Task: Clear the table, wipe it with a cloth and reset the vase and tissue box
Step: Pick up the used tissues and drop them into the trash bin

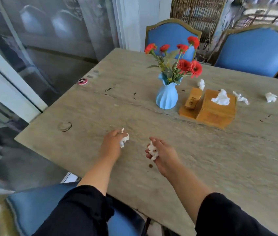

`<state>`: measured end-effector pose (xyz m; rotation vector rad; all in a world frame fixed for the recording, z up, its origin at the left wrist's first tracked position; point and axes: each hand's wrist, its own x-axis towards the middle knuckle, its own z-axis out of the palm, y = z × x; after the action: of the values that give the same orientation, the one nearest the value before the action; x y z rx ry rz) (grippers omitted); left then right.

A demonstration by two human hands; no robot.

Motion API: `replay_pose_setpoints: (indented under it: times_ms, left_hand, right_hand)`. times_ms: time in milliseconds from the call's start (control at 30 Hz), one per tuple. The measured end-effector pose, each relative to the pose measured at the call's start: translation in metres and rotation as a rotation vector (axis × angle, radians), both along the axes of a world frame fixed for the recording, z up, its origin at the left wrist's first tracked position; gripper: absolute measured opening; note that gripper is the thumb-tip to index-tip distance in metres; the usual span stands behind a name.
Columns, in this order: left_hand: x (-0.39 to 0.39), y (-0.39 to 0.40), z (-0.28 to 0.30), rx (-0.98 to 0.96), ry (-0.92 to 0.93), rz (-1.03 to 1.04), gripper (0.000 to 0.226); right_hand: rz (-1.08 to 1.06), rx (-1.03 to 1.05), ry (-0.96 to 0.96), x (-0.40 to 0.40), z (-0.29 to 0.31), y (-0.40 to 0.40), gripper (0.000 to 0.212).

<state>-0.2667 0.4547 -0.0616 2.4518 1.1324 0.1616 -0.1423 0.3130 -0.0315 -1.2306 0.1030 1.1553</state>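
Tissue wads are what I'm collecting right now: my left hand has its fingers curled round one crumpled tissue low over the near part of the table, and my right hand clutches a second wad just beside it. Three more scraps sit well apart, past the tissue box and blue vase. My take: merge both wads into one hand so the other is free, then reach round the flowers rather than over, so nothing tips.
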Motion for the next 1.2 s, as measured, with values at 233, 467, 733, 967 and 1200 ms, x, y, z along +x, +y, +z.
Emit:
replay_pose_setpoints:
  times_ms: [233,467,733,967,1200]
  left_hand:
    - [0.020,-0.017,0.019,-0.179,-0.201,0.197,0.024]
    - [0.081,-0.107,0.063,-0.437,-0.519,0.148,0.024]
    - [0.154,-0.261,0.101,-0.316,-0.483,-0.073,0.009]
    - [0.228,-0.411,0.112,-0.752,-0.603,0.017,0.018]
    - [0.297,-0.552,0.080,-1.144,-0.524,0.096,0.020]
  right_hand:
    - [0.025,-0.002,-0.037,0.012,0.006,-0.010,0.027]
    - [0.031,0.195,0.018,0.046,0.037,-0.075,0.034]
    - [-0.152,0.156,-0.149,0.106,0.062,-0.229,0.017]
    - [-0.380,0.057,-0.208,0.168,0.057,-0.399,0.015]
    - [-0.519,-0.067,-0.290,0.208,0.043,-0.519,0.018]
